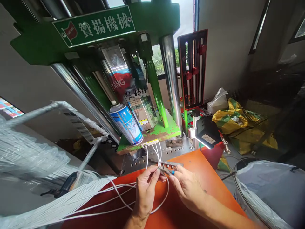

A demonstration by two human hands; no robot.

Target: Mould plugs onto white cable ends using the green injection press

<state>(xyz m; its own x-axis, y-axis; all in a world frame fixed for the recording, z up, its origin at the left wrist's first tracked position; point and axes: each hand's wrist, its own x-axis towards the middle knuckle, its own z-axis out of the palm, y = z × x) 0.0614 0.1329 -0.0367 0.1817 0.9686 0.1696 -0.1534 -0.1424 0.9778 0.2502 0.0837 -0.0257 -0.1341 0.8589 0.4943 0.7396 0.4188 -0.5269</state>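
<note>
My left hand (148,187) pinches a thin white cable (166,194) in front of the press, its fingertips close together near the cable's end. In my right hand (188,184) is a small pair of pliers (166,171) with a bit of blue on the handle. Their jaws point left and meet the cable work at my left fingertips. Several white cables (157,152) hang from the press plate just above both hands. Behind the fingers lies a metal mould bar (170,164), partly hidden. Exactly what the plier jaws touch is too small to tell.
A green press (159,128) rises ahead, with a blue spray can (126,124) on its plate. The orange table (193,165) lies beneath my hands. A bundle of white cables (78,197) runs in from the left. A lined bin (264,181) stands right, near a lamp (207,133).
</note>
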